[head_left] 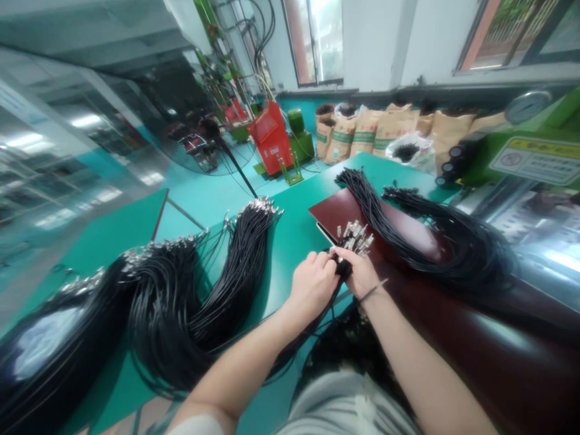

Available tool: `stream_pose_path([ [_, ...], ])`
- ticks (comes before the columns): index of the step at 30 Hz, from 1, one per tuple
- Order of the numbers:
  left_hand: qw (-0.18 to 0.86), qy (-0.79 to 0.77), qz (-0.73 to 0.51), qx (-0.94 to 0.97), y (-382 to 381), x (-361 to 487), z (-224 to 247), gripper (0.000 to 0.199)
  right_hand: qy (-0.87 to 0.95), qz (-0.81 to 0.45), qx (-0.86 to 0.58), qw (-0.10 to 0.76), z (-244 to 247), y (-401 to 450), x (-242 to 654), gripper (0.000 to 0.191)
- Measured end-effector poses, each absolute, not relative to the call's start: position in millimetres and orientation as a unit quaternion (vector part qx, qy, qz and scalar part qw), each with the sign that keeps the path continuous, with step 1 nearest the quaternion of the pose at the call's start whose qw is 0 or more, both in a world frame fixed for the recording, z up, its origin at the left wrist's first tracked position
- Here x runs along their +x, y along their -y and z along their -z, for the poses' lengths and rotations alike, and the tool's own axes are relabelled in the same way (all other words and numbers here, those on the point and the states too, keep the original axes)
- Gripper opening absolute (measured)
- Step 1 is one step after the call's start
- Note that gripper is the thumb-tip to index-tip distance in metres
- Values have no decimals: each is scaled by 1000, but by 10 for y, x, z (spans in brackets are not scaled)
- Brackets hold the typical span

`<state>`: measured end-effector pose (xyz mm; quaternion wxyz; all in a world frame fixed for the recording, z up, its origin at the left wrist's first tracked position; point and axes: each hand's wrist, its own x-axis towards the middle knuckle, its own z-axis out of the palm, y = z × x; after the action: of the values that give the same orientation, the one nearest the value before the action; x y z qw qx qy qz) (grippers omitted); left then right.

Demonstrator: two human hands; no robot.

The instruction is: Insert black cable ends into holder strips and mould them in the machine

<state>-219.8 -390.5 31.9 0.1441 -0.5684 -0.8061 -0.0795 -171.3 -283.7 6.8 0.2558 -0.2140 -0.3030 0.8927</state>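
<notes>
A bundle of black cables [343, 267] with silver metal connector ends [356, 237] is held in front of me, the ends pointing up and away. My left hand [317, 275] wraps round the bundle from the left, its fingers closed just below the connectors. On the other side my right hand [357, 272] grips the same bundle, thumb laid across it. The cable tails drop down between my arms and are partly hidden by my left forearm. Left of my hands, more black cables [244, 266] with silver ends lie on the green table [290, 241].
Larger cable bundles [167, 302] spread over the table's left side. At right, looped black cables [435, 235] rest on a dark red board [480, 344]. A green machine [539, 139] stands beyond it. Paper sacks [362, 133] line the back wall, near a red machine [272, 142].
</notes>
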Motion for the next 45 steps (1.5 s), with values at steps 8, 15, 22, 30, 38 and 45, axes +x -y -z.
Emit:
stream_pose_path([
  [8,153,812,86,-557,3881,-2167,-389,6,273,-907,-189,258,-77,2831,-1714,18],
  [15,159,841,124,-502,3802,-2066,-248,6,269,-899,-204,277,-69,2847,-1691,17],
  [22,144,849,142,-489,3784,-2069,-217,7,270,-898,-201,282,-35,2844,-1691,19],
  [30,34,834,307,-458,3768,-2183,-238,10,278,-894,-202,287,-41,2852,-1680,19],
  [38,-82,754,522,-390,3641,-2304,-460,9,279,-885,-191,321,-70,2829,-1658,21],
  [45,-195,685,620,-331,3487,-2343,-565,12,326,-876,-135,329,-188,2804,-1664,21],
])
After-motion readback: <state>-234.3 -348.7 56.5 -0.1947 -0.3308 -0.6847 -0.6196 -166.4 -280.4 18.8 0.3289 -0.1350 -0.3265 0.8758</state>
